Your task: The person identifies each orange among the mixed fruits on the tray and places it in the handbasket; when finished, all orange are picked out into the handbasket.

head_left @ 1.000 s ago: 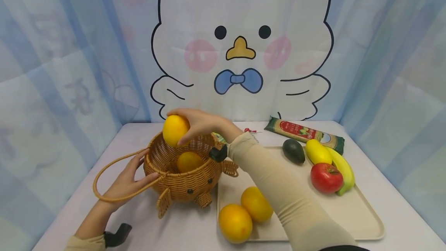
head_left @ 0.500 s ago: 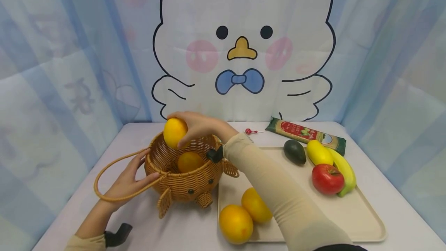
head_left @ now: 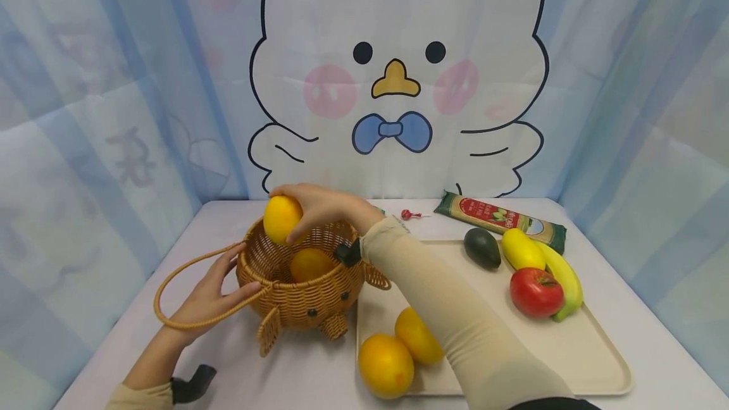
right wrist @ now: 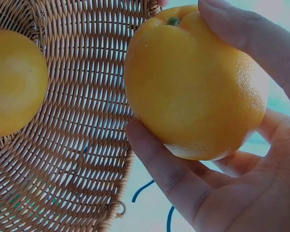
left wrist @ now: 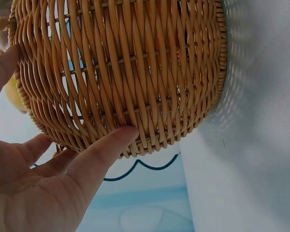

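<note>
In the head view, my right hand (head_left: 321,204) holds an orange (head_left: 281,220) over the left part of a wicker basket (head_left: 296,305). The right wrist view shows fingers and thumb around the held orange (right wrist: 198,87), close to the basket rim. Another orange (head_left: 311,265) lies inside the basket. My left hand (head_left: 202,299) grips the basket's left side, its wrist within the handle loop (head_left: 171,277). Seen from the left wrist, one digit lies along the outer weave (left wrist: 121,77) while other fingers reach the rim, partly hidden.
Right of the basket lies a cream tray (head_left: 592,359) with two oranges (head_left: 385,366) at its near left corner. It also bears an avocado (head_left: 481,248), a lemon (head_left: 521,248), an apple (head_left: 535,293) and a banana (head_left: 564,280). Behind are a green packet (head_left: 501,220) and a lollipop (head_left: 407,214).
The right hand, still holding its orange, has shifted slightly left and down over the basket. The left hand keeps its place on the basket.
</note>
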{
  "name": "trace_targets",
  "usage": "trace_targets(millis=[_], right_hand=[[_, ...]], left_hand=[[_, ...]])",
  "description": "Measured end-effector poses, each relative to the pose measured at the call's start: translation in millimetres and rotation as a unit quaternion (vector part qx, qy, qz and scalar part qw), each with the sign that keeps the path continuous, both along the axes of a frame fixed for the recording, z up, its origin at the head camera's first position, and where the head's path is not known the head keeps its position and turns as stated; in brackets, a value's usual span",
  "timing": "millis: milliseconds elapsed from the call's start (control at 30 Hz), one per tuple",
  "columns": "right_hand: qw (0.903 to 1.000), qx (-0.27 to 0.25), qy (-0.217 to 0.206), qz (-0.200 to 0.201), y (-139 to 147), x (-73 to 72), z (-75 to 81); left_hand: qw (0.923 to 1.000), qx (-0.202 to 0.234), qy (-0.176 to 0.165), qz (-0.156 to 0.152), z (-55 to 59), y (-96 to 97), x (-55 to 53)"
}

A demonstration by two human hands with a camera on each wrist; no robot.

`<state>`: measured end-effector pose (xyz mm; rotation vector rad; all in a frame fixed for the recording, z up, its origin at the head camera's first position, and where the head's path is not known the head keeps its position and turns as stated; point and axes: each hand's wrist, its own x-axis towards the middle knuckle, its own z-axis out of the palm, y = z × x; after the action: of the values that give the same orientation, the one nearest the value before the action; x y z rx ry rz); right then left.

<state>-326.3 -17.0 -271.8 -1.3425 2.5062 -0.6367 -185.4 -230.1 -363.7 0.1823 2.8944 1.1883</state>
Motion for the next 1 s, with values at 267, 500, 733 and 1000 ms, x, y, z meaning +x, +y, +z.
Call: trace_targets(millis=[267,500,733,1000], right_hand=[[0.9999,0.008,-0.007,-0.003,-3,1.9,-0.9],[0.999,0.017,-0.038,-0.014,-5,1.1,-7.7],[0.998,0.021,-0.056,-0.021,-9,0.3,-15.2],[0.9984,0.028,-0.045,-0.021,-11,-2.3,-20.7]], left_hand=[[1.0,0.002,0.0,0.0,0.4,-0.1,-0.3],[1.0,0.003,0.0,0.0,0.4,0.6,0.4],[1.0,0.008,0.001,-0.002,-0.7,0.5,0.7],[1.0,0.006,0.007,-0.003,-1.3,0.1,0.1]])
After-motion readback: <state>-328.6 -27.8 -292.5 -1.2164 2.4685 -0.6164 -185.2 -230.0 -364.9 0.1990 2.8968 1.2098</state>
